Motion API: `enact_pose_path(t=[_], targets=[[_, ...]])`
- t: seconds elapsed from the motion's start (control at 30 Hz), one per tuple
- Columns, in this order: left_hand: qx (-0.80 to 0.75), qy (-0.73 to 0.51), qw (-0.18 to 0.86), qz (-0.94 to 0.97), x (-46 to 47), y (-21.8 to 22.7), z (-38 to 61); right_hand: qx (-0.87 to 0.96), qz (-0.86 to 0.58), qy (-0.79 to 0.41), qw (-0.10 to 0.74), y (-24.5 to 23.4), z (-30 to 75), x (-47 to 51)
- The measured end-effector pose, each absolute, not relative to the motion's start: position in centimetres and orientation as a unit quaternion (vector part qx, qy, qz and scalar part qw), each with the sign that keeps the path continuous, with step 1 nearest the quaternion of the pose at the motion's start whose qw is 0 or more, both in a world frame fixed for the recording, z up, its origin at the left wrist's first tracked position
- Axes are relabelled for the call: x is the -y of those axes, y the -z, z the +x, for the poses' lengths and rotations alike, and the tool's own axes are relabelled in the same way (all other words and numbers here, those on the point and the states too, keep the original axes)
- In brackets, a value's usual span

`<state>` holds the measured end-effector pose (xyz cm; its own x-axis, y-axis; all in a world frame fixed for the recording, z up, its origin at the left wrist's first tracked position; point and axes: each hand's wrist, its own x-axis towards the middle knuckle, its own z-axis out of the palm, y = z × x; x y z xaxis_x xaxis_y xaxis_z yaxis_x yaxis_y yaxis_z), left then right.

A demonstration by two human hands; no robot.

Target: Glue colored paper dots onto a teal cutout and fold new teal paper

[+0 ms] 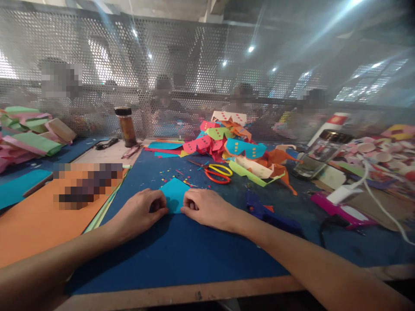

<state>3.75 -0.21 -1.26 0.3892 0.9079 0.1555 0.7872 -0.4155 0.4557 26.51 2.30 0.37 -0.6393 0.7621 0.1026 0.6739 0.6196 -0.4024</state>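
A turquoise folded paper piece [175, 193] lies on the dark blue mat [181, 250] in front of me. My left hand [140, 211] presses on its left lower edge with the fingers curled down. On the paper's right lower edge rests my right hand [205, 208], fingers bent and pinching it. Both hands hold the paper flat against the mat. Red and yellow scissors [218, 172] lie just beyond the paper.
A heap of coloured cut paper shapes [233, 142] sits behind the scissors. Orange paper sheets [35, 220] lie at left, a blue glue gun [269, 214] and a pink one [340, 211] at right. A jar [127, 126] stands before the perforated metal screen; people sit behind it.
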Motion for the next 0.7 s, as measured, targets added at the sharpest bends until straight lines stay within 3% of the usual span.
enact_pose_path(t=[0.7], targets=[[-0.528, -0.183, 0.178, 0.81, 0.15, 0.75, 3.42, 0.889, -0.403, -0.17, 0.138, -0.26, 26.66, -2.47]])
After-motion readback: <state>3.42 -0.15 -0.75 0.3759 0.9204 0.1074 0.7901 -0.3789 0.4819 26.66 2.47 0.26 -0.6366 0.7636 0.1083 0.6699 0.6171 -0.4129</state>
